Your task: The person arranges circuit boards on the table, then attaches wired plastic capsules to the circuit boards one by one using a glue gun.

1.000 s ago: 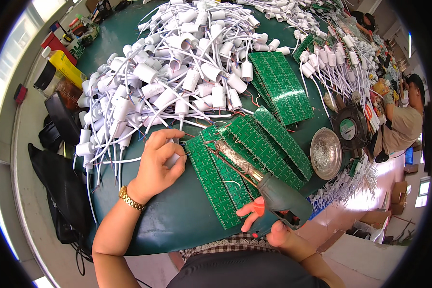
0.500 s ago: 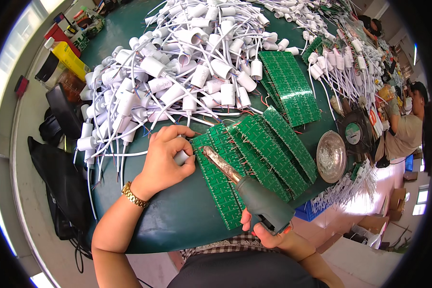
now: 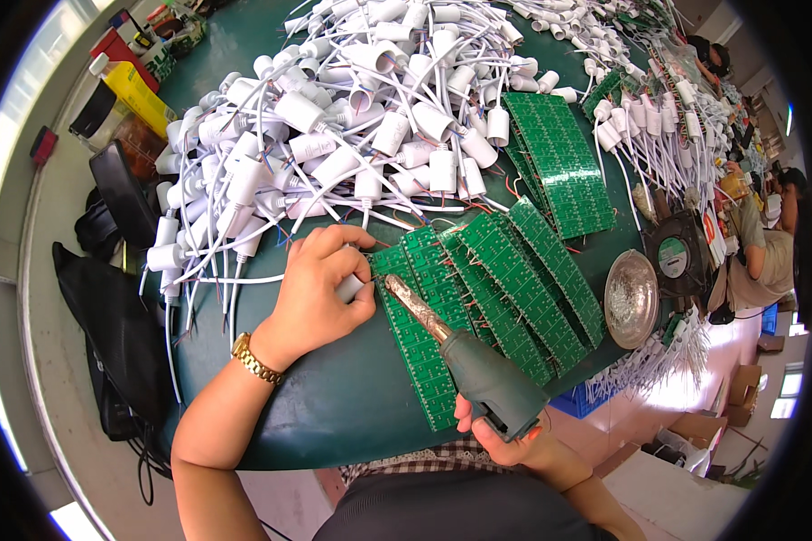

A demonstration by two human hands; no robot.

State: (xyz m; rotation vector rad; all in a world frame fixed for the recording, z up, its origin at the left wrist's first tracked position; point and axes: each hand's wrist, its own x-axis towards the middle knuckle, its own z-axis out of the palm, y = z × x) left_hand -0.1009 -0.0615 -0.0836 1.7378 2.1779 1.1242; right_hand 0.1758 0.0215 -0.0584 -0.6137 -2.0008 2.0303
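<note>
My left hand [image 3: 316, 293] is closed around a white lamp socket [image 3: 351, 287], mostly covered by its fingers, at the upper left edge of a green circuit board panel [image 3: 424, 347]. A thick soldering iron [image 3: 492, 379] with a dark green handle is gripped in my right hand [image 3: 505, 444]. Its worn metal tip meets the panel's left edge close to my left fingertips; the exact contact point is too small to make out. More green panels [image 3: 507, 302] overlap to the right, with thin red wires along their edges.
A big heap of white sockets with cables [image 3: 334, 167] covers the far side. Behind the panels lies another board stack [image 3: 564, 171]. To the right are a metal bowl [image 3: 632, 302] and a black fan [image 3: 675, 255]. A yellow bottle [image 3: 135, 90] stands far left; a co-worker [image 3: 753, 243] sits far right.
The whole view has shifted slightly, so the table's contents appear a little further right. Both hands keep their grips, and the iron's tip stays at the panel's left edge.
</note>
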